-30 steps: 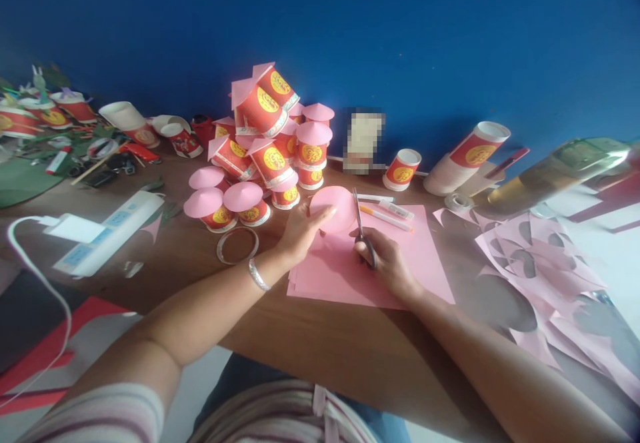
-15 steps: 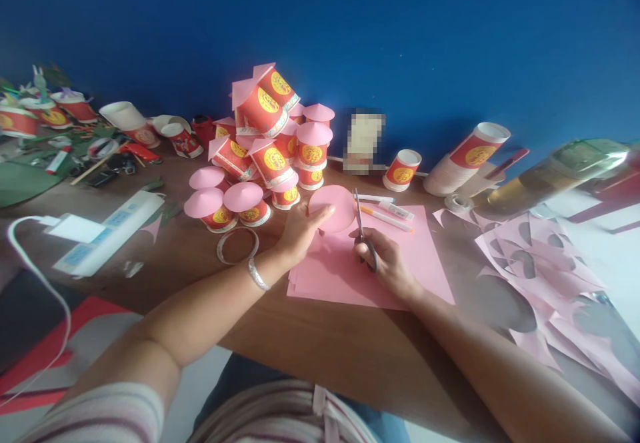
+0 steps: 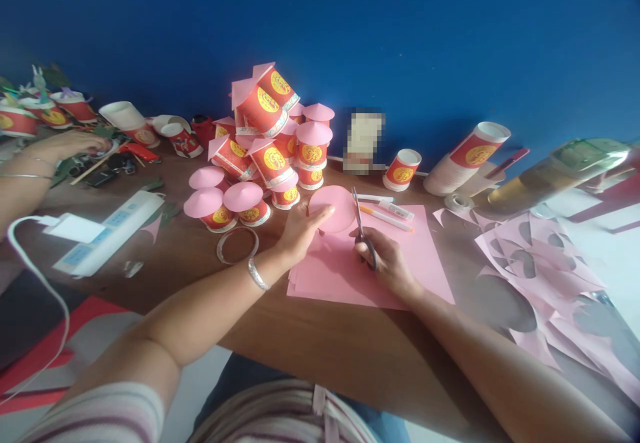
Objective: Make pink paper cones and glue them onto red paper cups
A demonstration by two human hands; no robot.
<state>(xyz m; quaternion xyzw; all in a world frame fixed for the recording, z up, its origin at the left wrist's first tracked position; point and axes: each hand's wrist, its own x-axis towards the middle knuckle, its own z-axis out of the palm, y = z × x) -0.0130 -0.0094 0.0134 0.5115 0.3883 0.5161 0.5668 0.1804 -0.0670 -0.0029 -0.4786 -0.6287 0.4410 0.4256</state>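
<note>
A round pink paper disc (image 3: 336, 204) is pinched in my left hand (image 3: 299, 230), thumb on top and the other fingers hidden beneath. My right hand (image 3: 387, 260) grips dark-handled scissors (image 3: 361, 226), their blades pointing away from me at the disc's right edge. Whether the blades are apart I cannot tell. Below both hands lies a stack of pink paper sheets (image 3: 370, 276). Two pens, one an orange-and-white marker (image 3: 387, 218), rest at the stack's back edge. Red paper cups (image 3: 270, 158) with pink cone roofs are piled behind my left hand.
Another person's hand (image 3: 83, 144) reaches in at the far left over clutter. A white power strip (image 3: 107, 233) and a tape ring (image 3: 225, 246) lie left. On the right are cut pink scraps (image 3: 540, 263), nested cups (image 3: 465, 156) and a bottle (image 3: 555, 170).
Another person's hand has come in from the left edge, over the clutter. My hands, the disc and the scissors look almost unmoved.
</note>
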